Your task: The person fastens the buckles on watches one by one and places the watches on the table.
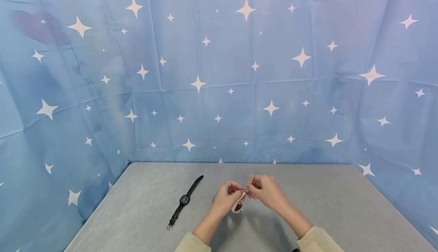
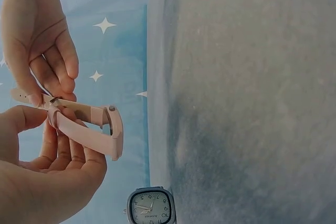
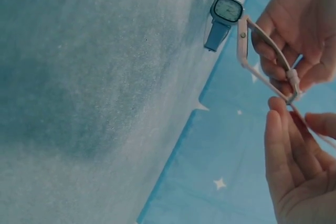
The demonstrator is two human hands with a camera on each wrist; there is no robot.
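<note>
A pink wristwatch (image 2: 89, 135) is held up above the table between both hands, its strap bent into a loop. My left hand (image 1: 224, 198) pinches the strap near the metal buckle (image 2: 54, 100). With thumb and fingers, my right hand (image 1: 268, 192) grips the strap's holed end (image 2: 21, 95), which passes through the buckle. The watch case (image 3: 242, 40) hangs at the far side of the loop; its dial faces away in the left wrist view.
A black wristwatch (image 1: 184, 200) lies stretched out on the grey table (image 1: 147, 183), left of the hands. A grey-blue square wristwatch (image 3: 227, 10) stands on the table, mostly hidden behind the left hand in the head view. A blue star-patterned curtain (image 1: 219, 54) borders the table.
</note>
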